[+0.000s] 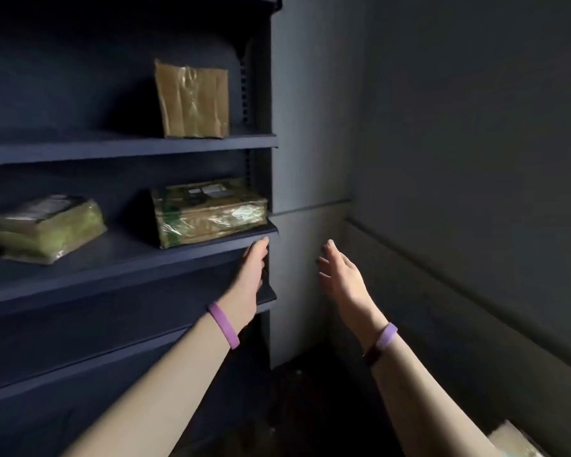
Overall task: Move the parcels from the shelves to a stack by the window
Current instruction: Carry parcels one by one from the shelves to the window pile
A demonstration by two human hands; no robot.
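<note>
Left hand [249, 268], right hand [340, 275]: outstretched | parcel [208, 214]: boxy, glossy film | shelf [112, 255]: matte

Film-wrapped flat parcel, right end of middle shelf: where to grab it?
Take the flat film-wrapped brown parcel by its two short ends, coming from the front. It lies flat at the dark blue shelf edge, long face outward; left hand and right hand are open nearby.

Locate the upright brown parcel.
Head view: the upright brown parcel stands on the upper shelf, at its right end, above the flat wrapped parcel.
</note>
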